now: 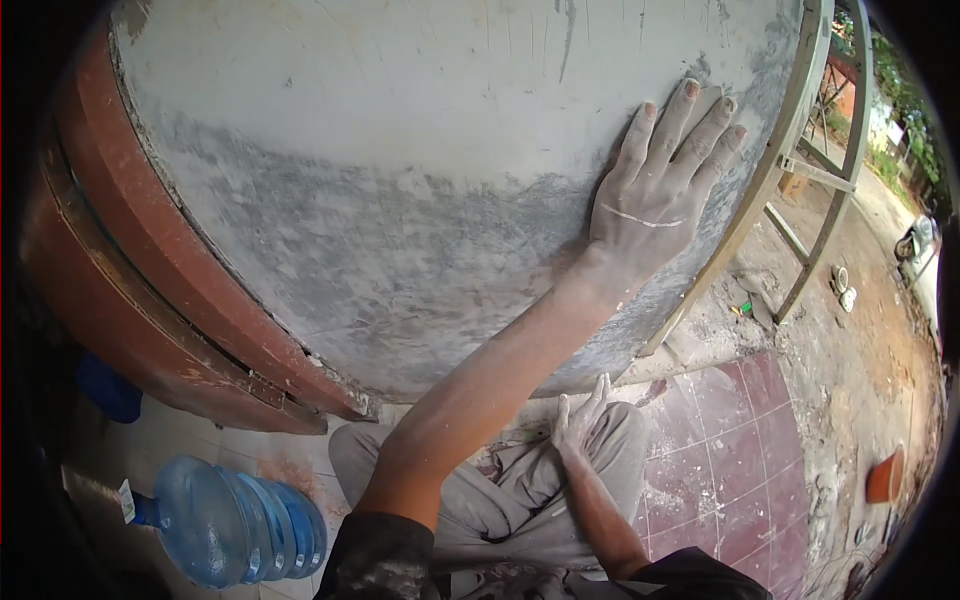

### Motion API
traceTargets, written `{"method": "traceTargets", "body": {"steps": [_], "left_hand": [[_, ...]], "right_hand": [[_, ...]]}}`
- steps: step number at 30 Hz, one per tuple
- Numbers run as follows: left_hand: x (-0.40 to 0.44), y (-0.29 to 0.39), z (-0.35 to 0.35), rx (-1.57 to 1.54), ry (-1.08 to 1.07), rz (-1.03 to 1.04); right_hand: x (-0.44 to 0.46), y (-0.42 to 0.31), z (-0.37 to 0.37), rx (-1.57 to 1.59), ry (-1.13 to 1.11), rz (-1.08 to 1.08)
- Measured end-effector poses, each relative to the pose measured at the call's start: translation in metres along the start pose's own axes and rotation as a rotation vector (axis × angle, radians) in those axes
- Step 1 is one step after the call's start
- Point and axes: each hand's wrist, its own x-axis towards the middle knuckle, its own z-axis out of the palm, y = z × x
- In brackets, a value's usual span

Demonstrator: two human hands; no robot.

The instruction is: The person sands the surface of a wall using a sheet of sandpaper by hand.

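My left hand (650,195), coated in pale dust, lies with its fingers stretched on a wall (370,90). The wall is pale above, with a smeared dark grey band below. A pale patch shows between the fingers; whether anything lies under the palm, I cannot tell. Lower down, my right hand (580,420) is over my bent leg, close to the foot of the wall. Its dusty fingers are extended, with nothing visible in them. Grey dusty trousers (490,510) cover my crossed legs.
A brown wooden frame (180,210) borders the wall at left; a pale frame (790,150) stands at right. A large blue water bottle (225,520) lies beside me. Dusty red tiles (735,450) meet rough ground holding an orange pot (884,477). A motorbike (915,240) stands farther off.
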Motion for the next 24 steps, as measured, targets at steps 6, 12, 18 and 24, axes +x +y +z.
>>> {"method": "traceTargets", "body": {"steps": [6, 12, 18, 24], "left_hand": [[-0.027, -0.081, -0.033, 0.088, -0.107, 0.059], [-0.093, -0.181, -0.109, 0.470, -0.098, -0.244], [-0.085, -0.227, -0.132, 0.409, 0.098, -0.497], [-0.055, -0.154, -0.076, 0.237, 0.124, -0.382]], "right_hand": [[0.000, 0.005, -0.013, -0.004, 0.033, 0.032], [-0.001, 0.000, -0.014, -0.018, 0.013, 0.043], [-0.002, -0.004, -0.011, -0.030, -0.003, 0.011], [-0.003, -0.001, -0.001, -0.050, -0.006, -0.044]]}}
